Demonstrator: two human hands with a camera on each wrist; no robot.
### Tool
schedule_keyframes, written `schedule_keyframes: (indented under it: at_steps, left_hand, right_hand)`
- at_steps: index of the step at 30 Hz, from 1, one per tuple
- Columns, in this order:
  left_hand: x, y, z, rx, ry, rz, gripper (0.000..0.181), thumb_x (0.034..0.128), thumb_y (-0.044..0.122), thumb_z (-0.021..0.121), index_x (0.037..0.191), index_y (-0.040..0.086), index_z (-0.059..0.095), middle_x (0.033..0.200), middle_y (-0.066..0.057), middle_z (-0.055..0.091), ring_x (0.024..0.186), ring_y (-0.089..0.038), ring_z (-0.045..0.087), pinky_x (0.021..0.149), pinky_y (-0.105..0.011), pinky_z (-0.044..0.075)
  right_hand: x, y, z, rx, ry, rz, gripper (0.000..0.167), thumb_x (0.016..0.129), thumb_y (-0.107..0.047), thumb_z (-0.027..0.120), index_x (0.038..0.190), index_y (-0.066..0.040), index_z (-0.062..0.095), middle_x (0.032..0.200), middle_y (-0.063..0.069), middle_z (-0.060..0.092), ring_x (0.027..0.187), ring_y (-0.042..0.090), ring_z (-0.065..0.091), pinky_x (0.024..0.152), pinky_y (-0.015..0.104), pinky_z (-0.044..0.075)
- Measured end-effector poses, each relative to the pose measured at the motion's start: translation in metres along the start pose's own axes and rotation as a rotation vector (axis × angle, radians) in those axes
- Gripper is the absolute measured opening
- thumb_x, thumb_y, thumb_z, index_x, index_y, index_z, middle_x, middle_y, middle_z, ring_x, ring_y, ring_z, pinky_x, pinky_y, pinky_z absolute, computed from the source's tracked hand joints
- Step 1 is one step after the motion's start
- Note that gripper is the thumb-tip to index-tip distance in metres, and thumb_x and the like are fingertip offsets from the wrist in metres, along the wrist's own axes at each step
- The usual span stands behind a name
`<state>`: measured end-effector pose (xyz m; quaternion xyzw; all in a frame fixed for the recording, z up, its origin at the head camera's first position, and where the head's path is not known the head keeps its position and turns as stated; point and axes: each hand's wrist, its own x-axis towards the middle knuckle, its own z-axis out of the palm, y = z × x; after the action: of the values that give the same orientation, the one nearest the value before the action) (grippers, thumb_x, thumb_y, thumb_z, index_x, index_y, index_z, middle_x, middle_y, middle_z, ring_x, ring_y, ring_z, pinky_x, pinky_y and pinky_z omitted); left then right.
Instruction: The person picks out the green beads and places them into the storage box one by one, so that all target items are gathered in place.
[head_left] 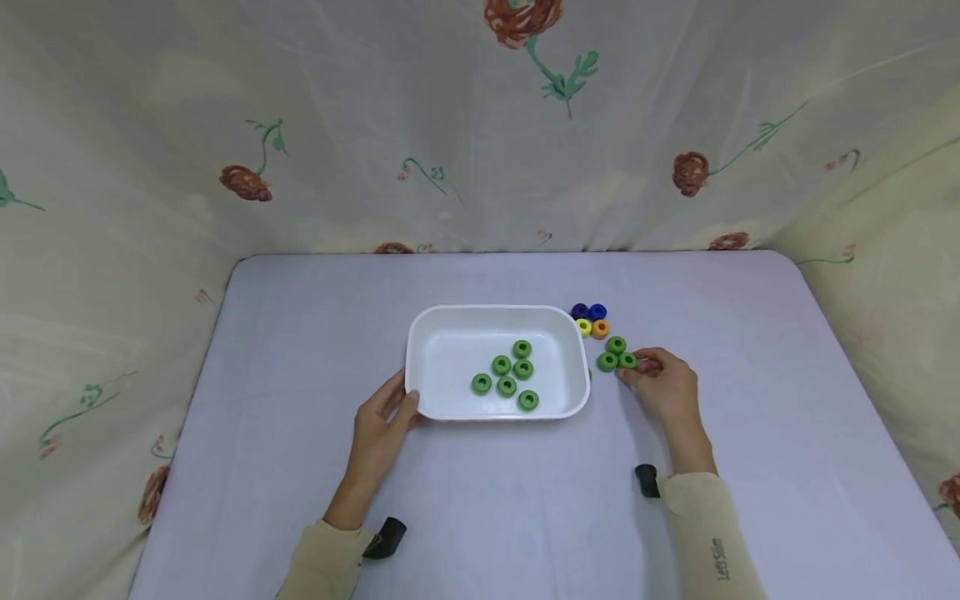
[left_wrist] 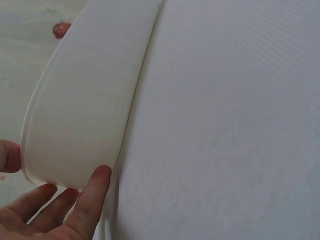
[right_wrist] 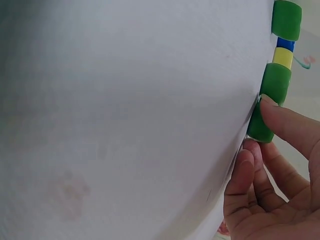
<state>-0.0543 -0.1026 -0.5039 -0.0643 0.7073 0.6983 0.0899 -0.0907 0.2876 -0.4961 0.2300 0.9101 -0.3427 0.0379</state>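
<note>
A white rectangular tray (head_left: 457,410) lies on the table with several green beads (head_left: 506,386) spread inside, each with a hole through it. My left hand (head_left: 382,433) holds the tray's near left corner; in the left wrist view, fingers (left_wrist: 90,200) lie against its outer wall and the thumb is at the rim. To the tray's right, my right hand (head_left: 666,392) pinches a green bead (head_left: 627,360) between thumb and fingers, low at the table surface. Two more green beads (head_left: 616,344) touch or nearly touch it. The right wrist view shows the thumb on the pinched bead (right_wrist: 260,122).
By the tray's far right corner sit two blue beads (head_left: 597,312), a yellow bead (head_left: 584,327) and an orange bead (head_left: 601,329). A sliver of green shows at the tray's right edge. White cloth covers the table (head_left: 510,500); a flowered curtain (head_left: 337,125) hangs behind and beside it.
</note>
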Motion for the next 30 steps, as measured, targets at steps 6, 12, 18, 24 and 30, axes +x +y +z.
schedule_keyframes:
  at_steps: [6,12,18,24,30]
  left_hand:
    - [-0.0006,-0.0001,-0.0001,0.005,0.004,-0.005,0.050,0.1025,0.013,0.057,0.150,0.007,0.044,0.153,-0.017,0.048,0.134,-0.031,0.056,0.093,-0.023,0.062]
    - [-0.0008,0.0000,0.0008,0.003,0.002,-0.015,0.050,0.1024,0.012,0.057,0.150,0.007,0.045,0.152,-0.017,0.048,0.134,-0.031,0.057,0.093,-0.022,0.063]
    - [-0.0007,-0.0006,0.0010,0.010,0.002,-0.005,0.050,0.1026,0.013,0.056,0.150,0.007,0.044,0.152,-0.017,0.048,0.134,-0.032,0.057,0.093,-0.023,0.062]
    - [-0.0002,-0.0015,0.0006,0.011,0.001,0.001,0.050,0.1029,0.013,0.056,0.151,0.007,0.044,0.153,-0.017,0.048,0.134,-0.032,0.057,0.093,-0.023,0.062]
    - [0.0012,-0.0004,0.0002,0.015,-0.001,0.003,0.050,0.1026,0.013,0.056,0.151,0.007,0.044,0.153,-0.017,0.047,0.135,-0.032,0.056,0.093,-0.025,0.063]
  right_hand:
    - [-0.0011,0.0005,0.0012,0.007,0.014,0.009,0.042,0.090,-0.022,0.074,0.125,-0.002,0.064,0.105,0.014,0.065,0.093,0.024,0.058,0.072,0.022,0.047]
    - [-0.0032,0.0022,0.0017,0.010,0.025,0.001,0.042,0.090,-0.023,0.074,0.124,-0.001,0.064,0.105,0.014,0.066,0.093,0.023,0.059,0.072,0.021,0.047]
    - [-0.0036,0.0019,0.0018,0.006,0.036,-0.016,0.042,0.090,-0.024,0.074,0.123,0.000,0.064,0.104,0.014,0.066,0.092,0.023,0.060,0.072,0.021,0.047]
    - [-0.0025,0.0021,0.0020,0.001,0.043,-0.024,0.042,0.090,-0.024,0.075,0.122,0.000,0.065,0.102,0.013,0.066,0.090,0.022,0.059,0.071,0.019,0.047]
    - [-0.0050,0.0000,-0.0033,-0.004,0.028,0.004,0.043,0.090,-0.027,0.075,0.123,-0.001,0.064,0.105,0.013,0.065,0.093,0.022,0.060,0.073,0.020,0.048]
